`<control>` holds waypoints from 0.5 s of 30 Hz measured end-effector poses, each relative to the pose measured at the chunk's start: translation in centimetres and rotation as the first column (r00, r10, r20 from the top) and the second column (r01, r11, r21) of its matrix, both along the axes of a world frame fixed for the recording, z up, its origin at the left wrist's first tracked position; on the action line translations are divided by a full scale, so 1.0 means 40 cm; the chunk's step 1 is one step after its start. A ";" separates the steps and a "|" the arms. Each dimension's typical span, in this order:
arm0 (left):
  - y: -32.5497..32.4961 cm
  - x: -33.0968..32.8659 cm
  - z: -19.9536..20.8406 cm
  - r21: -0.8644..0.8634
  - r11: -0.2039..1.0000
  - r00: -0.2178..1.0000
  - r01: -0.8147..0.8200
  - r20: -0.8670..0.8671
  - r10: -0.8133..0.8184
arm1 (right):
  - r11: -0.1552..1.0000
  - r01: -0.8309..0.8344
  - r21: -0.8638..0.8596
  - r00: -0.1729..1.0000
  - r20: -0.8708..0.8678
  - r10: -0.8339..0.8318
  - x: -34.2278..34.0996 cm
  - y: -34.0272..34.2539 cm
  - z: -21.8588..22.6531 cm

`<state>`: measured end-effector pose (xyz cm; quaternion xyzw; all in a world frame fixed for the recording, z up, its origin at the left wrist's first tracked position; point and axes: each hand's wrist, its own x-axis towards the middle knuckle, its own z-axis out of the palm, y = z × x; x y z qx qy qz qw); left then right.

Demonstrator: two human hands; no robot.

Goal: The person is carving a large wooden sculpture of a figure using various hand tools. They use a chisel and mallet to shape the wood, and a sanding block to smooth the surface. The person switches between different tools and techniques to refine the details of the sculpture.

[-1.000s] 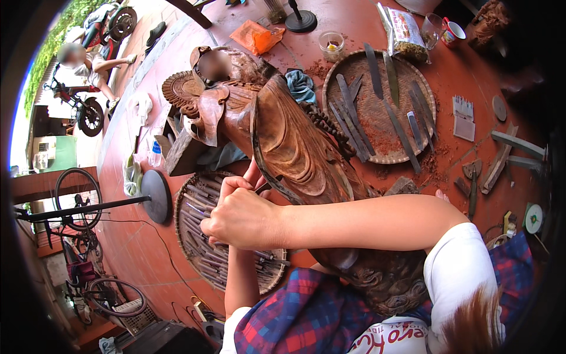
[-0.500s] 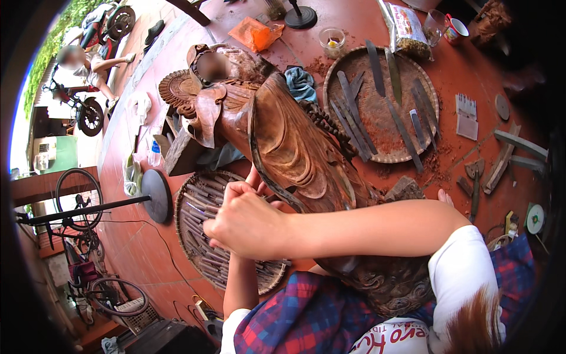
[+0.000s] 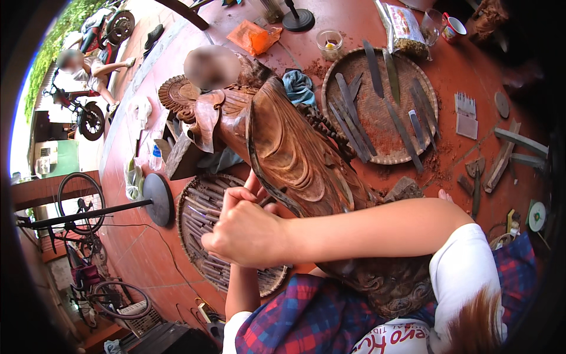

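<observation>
A carved wooden statue (image 3: pixel 300 153) in flowing robes lies slantwise before me, its head end at the upper left. My right hand (image 3: pixel 244 233) is closed in a fist at the statue's near left edge; whatever it grips is hidden. Mostly covered behind that fist is my left hand (image 3: pixel 252 186). A few of its bent fingers show against the robe edge, and its forearm rises from below. Under both hands stands a round woven tray (image 3: pixel 184 236) full of slim chisel-like tools (image 3: pixel 206 203).
Another woven tray (image 3: pixel 433 106) holds flat files and rasps (image 3: pixel 404 133) amid reddish wood dust. A blue cloth (image 3: pixel 299 87) lies beside the statue. Left are a black round stand base (image 3: pixel 157 199) and a bicycle (image 3: pixel 103 295). A person (image 3: pixel 88 74) sits near motorbikes (image 3: pixel 91 121).
My right fist has turned slightly and shifted a little down. The view has tilted slightly; the statue and trays stay in place.
</observation>
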<state>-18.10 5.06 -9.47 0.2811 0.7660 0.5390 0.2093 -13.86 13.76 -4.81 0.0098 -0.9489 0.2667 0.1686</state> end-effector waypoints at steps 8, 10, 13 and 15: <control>0.010 -0.032 0.132 0.274 0.960 0.900 -0.058 0.430 -0.068 | 0.884 -0.278 -0.377 0.960 -0.130 0.247 -0.019 0.051 0.099; 0.007 -0.013 0.202 0.291 0.946 0.924 -0.144 0.381 0.024 | 0.709 -0.433 -0.557 0.885 -0.414 0.215 -0.015 0.077 0.165; 0.093 -0.017 0.278 0.230 0.972 0.996 0.044 -0.087 -0.024 | 0.589 -0.477 -0.652 0.839 -0.537 0.087 -0.039 0.228 0.230; 0.130 -0.055 0.329 0.162 0.968 0.956 0.191 -0.256 -0.146 | 0.276 -0.484 -0.830 0.873 -0.479 0.091 -0.050 0.276 0.239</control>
